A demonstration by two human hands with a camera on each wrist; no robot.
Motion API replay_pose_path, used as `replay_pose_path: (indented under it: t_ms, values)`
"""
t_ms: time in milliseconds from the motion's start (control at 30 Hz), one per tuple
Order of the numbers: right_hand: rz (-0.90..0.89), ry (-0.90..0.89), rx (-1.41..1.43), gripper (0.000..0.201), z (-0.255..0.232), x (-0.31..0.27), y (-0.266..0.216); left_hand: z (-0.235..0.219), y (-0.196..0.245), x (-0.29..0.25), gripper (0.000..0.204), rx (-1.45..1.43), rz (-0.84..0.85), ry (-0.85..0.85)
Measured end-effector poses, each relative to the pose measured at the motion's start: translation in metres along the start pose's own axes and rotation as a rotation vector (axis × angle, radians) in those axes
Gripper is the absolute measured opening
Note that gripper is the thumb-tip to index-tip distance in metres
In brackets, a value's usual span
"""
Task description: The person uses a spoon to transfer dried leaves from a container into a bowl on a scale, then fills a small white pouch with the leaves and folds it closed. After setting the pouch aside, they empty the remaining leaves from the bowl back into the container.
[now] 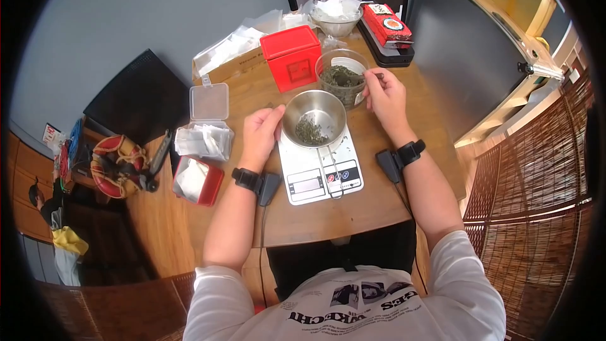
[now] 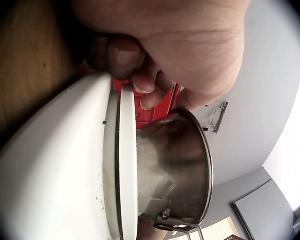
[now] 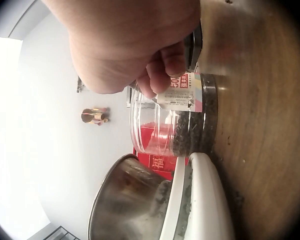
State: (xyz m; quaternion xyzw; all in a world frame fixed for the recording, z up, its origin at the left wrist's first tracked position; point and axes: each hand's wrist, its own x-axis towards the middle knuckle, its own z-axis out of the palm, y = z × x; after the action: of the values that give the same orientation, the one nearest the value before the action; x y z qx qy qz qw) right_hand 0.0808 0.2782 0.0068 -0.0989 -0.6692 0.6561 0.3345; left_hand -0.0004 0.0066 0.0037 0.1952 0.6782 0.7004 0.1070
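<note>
A metal measuring cup [image 1: 314, 102] with a long wire handle stands on a white kitchen scale [image 1: 293, 167], a small heap of dried leaves [image 1: 308, 130] inside it. Behind it on the right is a clear plastic jar [image 3: 155, 120], partly filled with dark dried leaves. My right hand [image 1: 386, 98] pinches the dark handle of a spoon [image 1: 353, 80] over the jar; its bowl end is down among the leaves. Beside the cup's left side, my left hand [image 1: 261, 132] hangs with loosely bent fingers and holds nothing, its fingertips close to the scale's edge [image 2: 127, 115].
Behind the cup stands a red tin [image 1: 291, 57]. A clear box of white packets [image 1: 205, 141] and a red open box [image 1: 197, 180] lie left. At the back are a bowl of plastic bags [image 1: 338, 27] and a red package [image 1: 386, 24] on a black device. Leaf crumbs dot the table.
</note>
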Motion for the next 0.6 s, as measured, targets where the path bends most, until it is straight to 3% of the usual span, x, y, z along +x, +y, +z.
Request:
replay_pose_path:
  t_ms: [600]
  values:
    - [-0.009,-0.018,0.018,0.018,-0.001,0.001,0.003,-0.003,-0.01,0.004,0.037,0.016,0.072,-0.024]
